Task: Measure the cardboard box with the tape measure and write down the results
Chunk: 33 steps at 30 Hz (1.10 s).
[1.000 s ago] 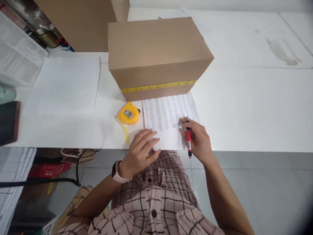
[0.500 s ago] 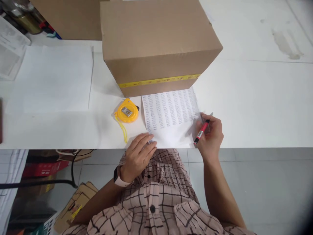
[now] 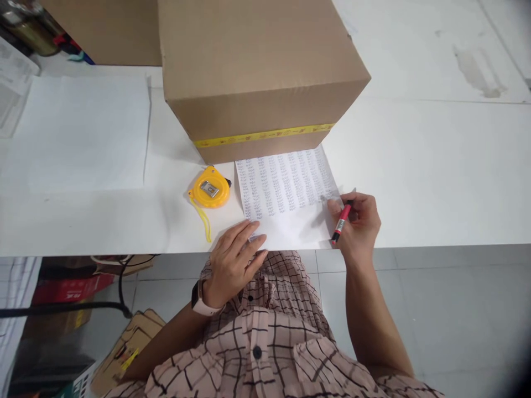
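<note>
A sheet of paper (image 3: pixel 290 221) with columns of small blue handwriting lies at the table's front edge, its far end meeting the front of a cardboard box (image 3: pixel 265 110). My left hand (image 3: pixel 237 257), with a watch on the wrist, rests on the sheet's lower left corner, fingers stretched out and holding nothing. At the sheet's right edge my right hand (image 3: pixel 360 229) is closed around a red marker pen (image 3: pixel 342 222) with black ends. The pen slants across the fingers, and its far end is partly hidden by them. A yellow tape measure (image 3: pixel 211 188) lies beyond my left hand.
Blank white paper (image 3: pixel 83 132) lies on the left of the white table (image 3: pixel 435 177). Behind it stand another cardboard box (image 3: pixel 108 33) and bottles (image 3: pixel 33 33). Below the table edge at left are a black cable (image 3: pixel 83 305) and flat cardboard pieces (image 3: pixel 124 348).
The view has shifted slightly, so the box, paper and tape measure appear a little further left. My right thumb has stretched out toward the sheet. My left hand stays on the corner.
</note>
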Each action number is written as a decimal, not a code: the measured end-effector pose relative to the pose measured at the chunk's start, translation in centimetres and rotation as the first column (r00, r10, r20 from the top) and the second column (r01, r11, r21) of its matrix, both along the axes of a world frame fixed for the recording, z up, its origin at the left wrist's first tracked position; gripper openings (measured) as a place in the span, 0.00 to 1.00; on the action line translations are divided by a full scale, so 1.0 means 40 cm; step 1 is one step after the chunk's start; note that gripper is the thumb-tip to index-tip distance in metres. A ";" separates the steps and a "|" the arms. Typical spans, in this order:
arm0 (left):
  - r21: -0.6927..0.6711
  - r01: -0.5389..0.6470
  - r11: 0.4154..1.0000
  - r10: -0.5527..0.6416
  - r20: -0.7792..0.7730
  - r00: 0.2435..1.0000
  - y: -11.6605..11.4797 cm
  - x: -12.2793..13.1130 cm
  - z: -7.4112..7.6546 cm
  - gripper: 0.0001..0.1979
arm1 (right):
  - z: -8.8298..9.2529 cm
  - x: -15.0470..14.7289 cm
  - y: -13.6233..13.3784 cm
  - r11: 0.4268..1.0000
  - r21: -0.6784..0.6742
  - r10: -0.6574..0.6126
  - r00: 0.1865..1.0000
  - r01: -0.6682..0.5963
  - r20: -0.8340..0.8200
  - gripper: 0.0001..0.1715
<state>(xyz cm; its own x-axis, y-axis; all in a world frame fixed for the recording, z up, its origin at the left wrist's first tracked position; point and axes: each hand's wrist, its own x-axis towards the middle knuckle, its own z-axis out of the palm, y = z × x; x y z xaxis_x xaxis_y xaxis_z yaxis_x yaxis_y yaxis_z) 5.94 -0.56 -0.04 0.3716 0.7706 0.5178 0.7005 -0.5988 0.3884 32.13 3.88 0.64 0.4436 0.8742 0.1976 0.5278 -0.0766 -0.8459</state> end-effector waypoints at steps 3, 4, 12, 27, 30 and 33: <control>-0.016 -0.008 1.000 0.008 0.002 1.000 0.001 0.002 0.005 0.13 | 0.001 0.017 0.033 0.999 -0.029 0.024 0.999 -0.023 0.044 0.11; -0.016 -0.004 1.000 0.004 0.006 1.000 0.002 0.003 0.007 0.12 | 0.001 0.021 0.044 0.999 -0.031 0.027 0.998 -0.025 0.048 0.10; -0.008 0.007 1.000 -0.007 0.045 0.999 0.007 0.008 0.010 0.10 | 0.002 0.023 0.044 1.000 -0.008 -0.004 0.994 0.005 0.108 0.05; -0.021 -0.097 0.995 0.098 0.009 0.995 0.015 0.034 0.009 0.10 | -0.005 0.021 0.040 1.000 -0.015 -0.011 0.975 0.015 0.223 0.03; -0.020 -0.072 0.997 0.072 -0.034 0.997 0.010 0.034 0.000 0.18 | -0.010 0.029 0.041 0.998 -0.007 -0.052 0.952 0.056 0.302 0.07; -0.023 -0.013 1.000 0.011 -0.066 0.998 0.004 0.042 -0.002 0.23 | -0.005 0.024 0.035 0.987 0.107 -0.156 0.886 0.121 0.437 0.11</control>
<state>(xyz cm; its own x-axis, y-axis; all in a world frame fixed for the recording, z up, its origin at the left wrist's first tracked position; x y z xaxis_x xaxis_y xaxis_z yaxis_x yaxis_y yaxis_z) 7.63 -0.42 -0.13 0.3947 0.7870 0.4743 0.7319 -0.5813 0.3555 33.11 5.29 0.42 0.4099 0.7852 0.4641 0.8372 -0.1219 -0.5331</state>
